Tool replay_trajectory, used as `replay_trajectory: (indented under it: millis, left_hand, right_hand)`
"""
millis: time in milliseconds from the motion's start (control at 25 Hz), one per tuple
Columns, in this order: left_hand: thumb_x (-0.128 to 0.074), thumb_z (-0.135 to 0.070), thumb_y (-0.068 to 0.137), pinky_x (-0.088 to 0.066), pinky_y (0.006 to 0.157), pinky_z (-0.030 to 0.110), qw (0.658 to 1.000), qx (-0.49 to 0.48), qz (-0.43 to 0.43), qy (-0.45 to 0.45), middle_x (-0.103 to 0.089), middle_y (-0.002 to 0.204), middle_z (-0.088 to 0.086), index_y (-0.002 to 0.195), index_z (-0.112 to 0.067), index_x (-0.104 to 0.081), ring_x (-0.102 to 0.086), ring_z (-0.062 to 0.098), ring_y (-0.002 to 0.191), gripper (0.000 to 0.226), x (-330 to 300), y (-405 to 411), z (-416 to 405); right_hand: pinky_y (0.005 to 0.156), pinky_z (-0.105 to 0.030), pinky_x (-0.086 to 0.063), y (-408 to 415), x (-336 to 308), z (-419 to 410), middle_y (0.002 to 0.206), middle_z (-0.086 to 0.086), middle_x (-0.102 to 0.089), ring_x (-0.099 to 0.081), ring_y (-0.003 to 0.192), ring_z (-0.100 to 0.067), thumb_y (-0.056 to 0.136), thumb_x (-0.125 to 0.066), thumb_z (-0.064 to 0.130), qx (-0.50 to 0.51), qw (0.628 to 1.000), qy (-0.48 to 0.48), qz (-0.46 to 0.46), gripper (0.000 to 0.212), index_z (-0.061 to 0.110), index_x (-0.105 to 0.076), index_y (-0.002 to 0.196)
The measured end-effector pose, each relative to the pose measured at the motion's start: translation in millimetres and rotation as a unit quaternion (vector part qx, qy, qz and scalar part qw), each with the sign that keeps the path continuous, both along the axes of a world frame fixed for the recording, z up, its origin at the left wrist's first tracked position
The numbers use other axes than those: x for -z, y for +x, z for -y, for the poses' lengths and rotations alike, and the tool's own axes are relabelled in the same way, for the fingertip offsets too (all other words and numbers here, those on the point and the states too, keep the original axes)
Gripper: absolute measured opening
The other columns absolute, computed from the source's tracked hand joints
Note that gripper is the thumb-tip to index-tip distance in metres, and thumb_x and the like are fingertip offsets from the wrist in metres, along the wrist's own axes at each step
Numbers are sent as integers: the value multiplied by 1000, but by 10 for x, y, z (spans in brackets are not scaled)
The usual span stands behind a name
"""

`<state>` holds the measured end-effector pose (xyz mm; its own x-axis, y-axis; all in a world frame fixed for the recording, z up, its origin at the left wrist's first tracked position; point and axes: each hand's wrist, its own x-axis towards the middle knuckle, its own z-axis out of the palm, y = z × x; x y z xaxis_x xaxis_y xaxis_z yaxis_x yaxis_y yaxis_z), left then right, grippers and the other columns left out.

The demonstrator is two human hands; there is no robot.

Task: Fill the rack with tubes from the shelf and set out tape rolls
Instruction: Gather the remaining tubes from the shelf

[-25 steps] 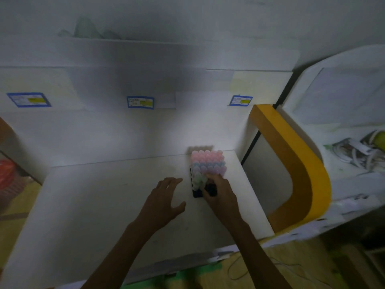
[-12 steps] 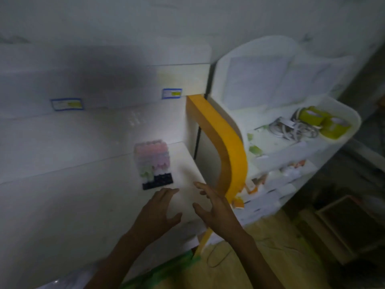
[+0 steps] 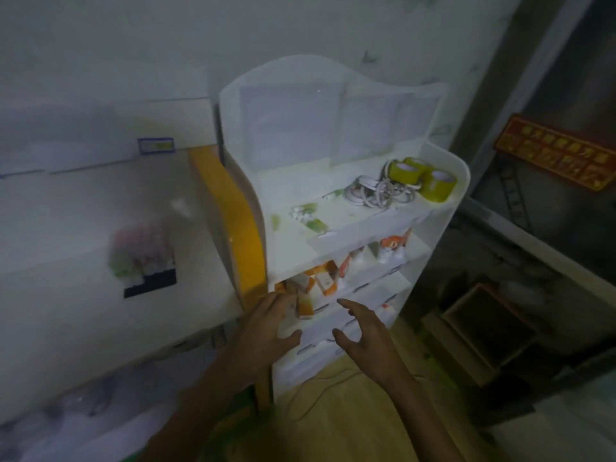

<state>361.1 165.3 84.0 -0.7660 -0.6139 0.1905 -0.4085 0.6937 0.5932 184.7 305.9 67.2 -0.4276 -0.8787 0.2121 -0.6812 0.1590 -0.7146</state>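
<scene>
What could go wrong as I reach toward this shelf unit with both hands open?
The orange boxes lie jumbled just past your left hand; a sweep could probably knock them off. On the top shelf, thin white rings crowd the yellow tape rolls, so grabbing a roll may drag them along. The picture is dim and blurred, so misjudging a grasp seems likely.

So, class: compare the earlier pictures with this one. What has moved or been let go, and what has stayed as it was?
The right hand has let go of the tube rack and swung right to the white shelf unit. The left hand followed it off the table. Both hands are open and hold nothing. The view turned right too. The rack stays on the table, part filled; the yellow tape rolls lie untouched.
</scene>
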Motion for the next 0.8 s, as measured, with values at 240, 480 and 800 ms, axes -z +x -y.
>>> replay_trajectory:
  millis: [240,480,800]
  left_hand:
    - [-62,-48,77,-41,102,31,999,-4,29,-45,-50,133,-7,134,-25,-47,-46,14,122,63,141,-773,99]
    - [-49,-45,80,-54,82,35,998,-27,8,-48,-64,107,5,112,-13,-63,-60,22,95,47,186,-1505,568]
    - [-43,-60,70,-45,85,33,993,-117,7,-23,-51,129,1,135,-18,-49,-47,21,116,77,200,-2182,1443]
  right_hand:
    - [108,-39,-40,-771,81,45,138,14,-47,-43,123,-3,89,-64,37,19,1000,15,-1,51,29,-46,136]
    - [100,-11,-27,-1562,206,683,131,23,-42,-40,119,2,89,-64,37,2,999,43,-9,50,31,-45,135]
    - [102,-28,-40,-2411,240,1844,132,4,-55,-49,120,-11,85,-54,45,-97,992,52,-67,53,25,-47,135]
